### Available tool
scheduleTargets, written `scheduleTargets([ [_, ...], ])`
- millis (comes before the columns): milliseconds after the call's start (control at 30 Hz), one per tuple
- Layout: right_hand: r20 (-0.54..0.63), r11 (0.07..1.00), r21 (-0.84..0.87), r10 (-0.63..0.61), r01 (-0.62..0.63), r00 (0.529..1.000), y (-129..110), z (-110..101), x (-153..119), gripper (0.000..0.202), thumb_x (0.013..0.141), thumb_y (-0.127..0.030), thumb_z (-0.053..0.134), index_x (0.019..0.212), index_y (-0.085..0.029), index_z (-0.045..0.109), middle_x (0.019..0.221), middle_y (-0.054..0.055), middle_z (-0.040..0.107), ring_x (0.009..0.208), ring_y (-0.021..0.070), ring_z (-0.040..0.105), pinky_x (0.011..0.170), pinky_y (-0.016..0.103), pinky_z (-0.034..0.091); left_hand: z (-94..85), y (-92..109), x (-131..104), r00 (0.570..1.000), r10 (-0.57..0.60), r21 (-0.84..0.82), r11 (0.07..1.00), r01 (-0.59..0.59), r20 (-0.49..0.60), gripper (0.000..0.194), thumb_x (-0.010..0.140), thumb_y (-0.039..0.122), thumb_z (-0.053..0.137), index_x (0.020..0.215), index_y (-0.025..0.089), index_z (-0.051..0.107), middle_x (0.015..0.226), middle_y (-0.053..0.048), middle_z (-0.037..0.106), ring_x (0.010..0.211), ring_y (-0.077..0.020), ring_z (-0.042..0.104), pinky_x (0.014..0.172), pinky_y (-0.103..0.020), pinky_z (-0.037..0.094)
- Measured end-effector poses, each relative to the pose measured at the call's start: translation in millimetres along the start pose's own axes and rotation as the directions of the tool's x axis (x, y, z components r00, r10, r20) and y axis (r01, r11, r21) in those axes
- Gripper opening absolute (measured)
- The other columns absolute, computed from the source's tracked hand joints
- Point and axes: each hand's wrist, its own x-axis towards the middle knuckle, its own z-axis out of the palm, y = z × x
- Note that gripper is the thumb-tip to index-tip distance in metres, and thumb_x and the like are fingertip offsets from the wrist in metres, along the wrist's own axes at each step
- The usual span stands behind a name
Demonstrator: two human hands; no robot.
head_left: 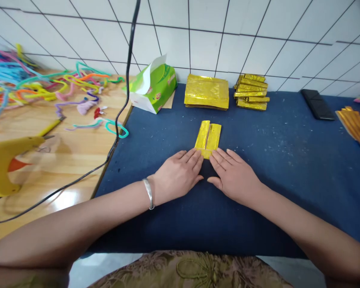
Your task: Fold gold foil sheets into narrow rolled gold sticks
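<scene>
A sheet of gold foil paper (215, 135) lies on the dark blue cloth, its two long sides folded in so that they nearly meet at a narrow gap. My left hand (180, 174) rests flat with its fingertips on the sheet's near left corner. On the near right corner lie the outstretched fingers of my right hand (235, 174). The near end of the paper appears folded up across the side flaps, partly hidden under my fingers. Behind it are a stack of gold foil sheets (206, 91) and a pile of narrow folded gold strips (251, 92).
A green tissue box (160, 86) stands by the tiled wall. On the wooden table (87, 156) at left are colourful pipe cleaners (45, 90) and a yellow glue gun (6, 160), whose black cable (127, 68) hangs nearby. A black phone (317, 104) and orange-gold strips (354, 125) lie at right.
</scene>
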Motion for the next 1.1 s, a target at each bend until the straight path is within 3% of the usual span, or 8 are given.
scheduleTargets([
  [133, -0.048, 0.996, 0.076, -0.033, 0.037, 0.998, -11.8, -6.7, -4.7, 0.053, 0.091, -0.044, 0.040, 0.121, -0.004, 0.056, 0.128, 0.020, 0.054, 0.123, 0.0300, 0.046, 0.106, 0.047, 0.031, 4.5, -15.8, 7.6, 0.998, -0.014, -0.073, 0.997, 0.009, -0.069, 0.041, 0.094, 0.038, 0.036, 0.116, 0.010, 0.056, 0.127, -0.015, 0.055, 0.120, -0.0256, 0.050, 0.101, -0.042, 0.038],
  [267, -0.127, 0.905, 0.296, -0.279, 0.305, 0.952, -22.9, -13.8, -4.8, 0.037, 0.090, -0.038, 0.045, 0.115, -0.016, 0.061, 0.123, 0.009, 0.060, 0.117, 0.0213, 0.052, 0.099, 0.039, 0.038, 12.2, -38.7, 16.1, 0.995, -0.023, -0.136, 0.991, 0.009, -0.101, 0.031, 0.093, 0.034, 0.039, 0.107, 0.015, 0.059, 0.126, -0.008, 0.058, 0.121, -0.0222, 0.049, 0.105, -0.042, 0.032],
  [333, -0.200, 0.874, 0.340, -0.293, 0.346, 0.935, -13.2, -16.9, -3.5, 0.031, 0.091, -0.032, 0.045, 0.113, -0.019, 0.062, 0.121, 0.005, 0.062, 0.114, 0.0177, 0.054, 0.098, 0.036, 0.039, 15.8, -47.1, 18.4, 0.996, -0.010, -0.159, 0.987, -0.005, -0.093, 0.029, 0.094, 0.033, 0.039, 0.109, 0.017, 0.058, 0.130, -0.007, 0.055, 0.125, -0.0210, 0.045, 0.107, -0.041, 0.029],
  [500, -0.262, 0.954, 0.300, 0.074, 0.009, 0.962, 57.0, -11.4, 0.3, 0.032, 0.089, -0.018, 0.041, 0.114, -0.021, 0.062, 0.119, 0.003, 0.063, 0.112, 0.0188, 0.055, 0.096, 0.039, 0.041, 20.9, -66.3, 29.6, 0.998, 0.052, -0.203, 0.977, -0.060, -0.044, 0.033, 0.095, 0.032, 0.037, 0.122, 0.020, 0.050, 0.135, -0.005, 0.049, 0.132, -0.0191, 0.035, 0.108, -0.040, 0.024],
  [567, -0.263, 0.934, 0.317, 0.251, -0.162, 0.932, 82.6, -3.4, 1.3, 0.035, 0.087, -0.016, 0.040, 0.114, -0.021, 0.062, 0.118, 0.004, 0.063, 0.109, 0.0201, 0.056, 0.095, 0.040, 0.043, 21.9, -77.2, 40.1, 0.995, 0.098, -0.226, 0.969, -0.097, -0.010, 0.036, 0.094, 0.031, 0.038, 0.127, 0.020, 0.047, 0.135, -0.006, 0.050, 0.132, -0.0182, 0.035, 0.106, -0.037, 0.027],
  [667, -0.177, 0.872, 0.417, 0.353, -0.255, 0.919, 95.2, 6.7, 1.4, 0.040, 0.083, -0.013, 0.039, 0.115, -0.023, 0.061, 0.102, 0.002, 0.069, 0.099, 0.0187, 0.060, 0.086, 0.037, 0.048, 22.1, -94.2, 59.9, 0.989, 0.146, -0.245, 0.959, -0.141, 0.002, 0.034, 0.092, 0.025, 0.039, 0.125, 0.021, 0.050, 0.135, -0.004, 0.049, 0.132, -0.0182, 0.035, 0.102, -0.035, 0.031],
  [867, -0.110, 0.825, 0.557, 0.184, -0.093, 0.977, 69.0, 4.1, 0.2, 0.058, 0.075, -0.005, 0.037, 0.128, -0.024, 0.049, 0.113, 0.002, 0.063, 0.088, 0.0133, 0.061, 0.082, 0.031, 0.049, 17.9, -111.8, 92.3, 0.963, 0.266, -0.201, 0.942, -0.270, -0.045, 0.033, 0.087, 0.013, 0.040, 0.112, 0.020, 0.061, 0.128, -0.004, 0.056, 0.125, -0.0182, 0.042, 0.100, -0.032, 0.034],
  [1100, -0.146, 0.990, 0.131, -0.029, 0.048, 0.989, 67.9, 3.0, 1.8, 0.052, 0.082, -0.006, 0.038, 0.132, -0.017, 0.044, 0.133, 0.010, 0.049, 0.114, 0.0230, 0.048, 0.095, 0.043, 0.040, 22.9, -116.3, 114.6, 0.946, 0.300, -0.108, 0.944, -0.313, -0.122, 0.034, 0.084, 0.008, 0.042, 0.107, 0.019, 0.064, 0.116, -0.006, 0.061, 0.110, -0.0200, 0.049, 0.094, -0.034, 0.038],
])
